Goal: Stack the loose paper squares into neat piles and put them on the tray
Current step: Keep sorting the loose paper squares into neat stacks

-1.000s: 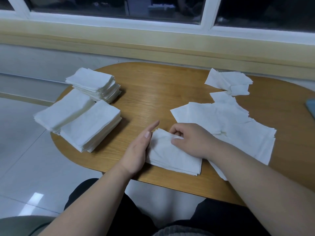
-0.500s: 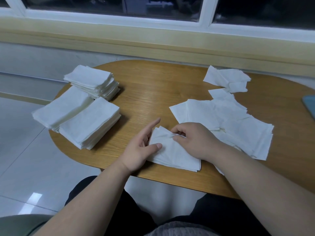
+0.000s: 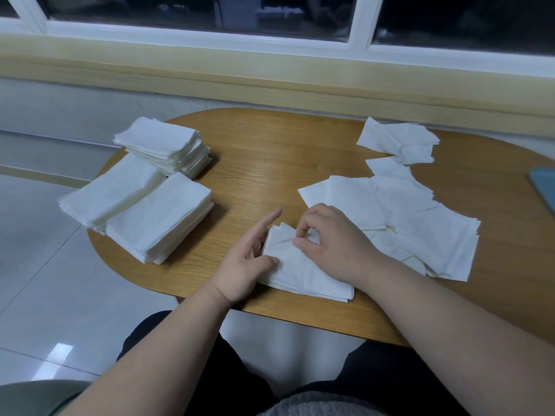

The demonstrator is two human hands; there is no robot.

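A small pile of white paper squares (image 3: 303, 273) lies near the front edge of the wooden table (image 3: 270, 163). My left hand (image 3: 249, 259) rests against the pile's left side, thumb on its top, forefinger straight. My right hand (image 3: 333, 244) pinches the top sheet near the pile's far corner. Loose paper squares (image 3: 399, 211) spread out to the right, with a few more (image 3: 396, 139) at the far right. Three neat stacks sit at the left: a far stack (image 3: 165, 145), a left stack (image 3: 111, 193) that overhangs the edge, and a near stack (image 3: 162, 217).
A dark blue-grey flat thing (image 3: 545, 187) lies at the table's right edge. A wall with a window sill runs behind the table. Tiled floor lies to the left. My lap in dark clothing is below the table's front edge. No tray is in view.
My left thumb has come down onto the top of the small pile. My right hand's fingers have lifted and now pinch the top sheet at its far corner.
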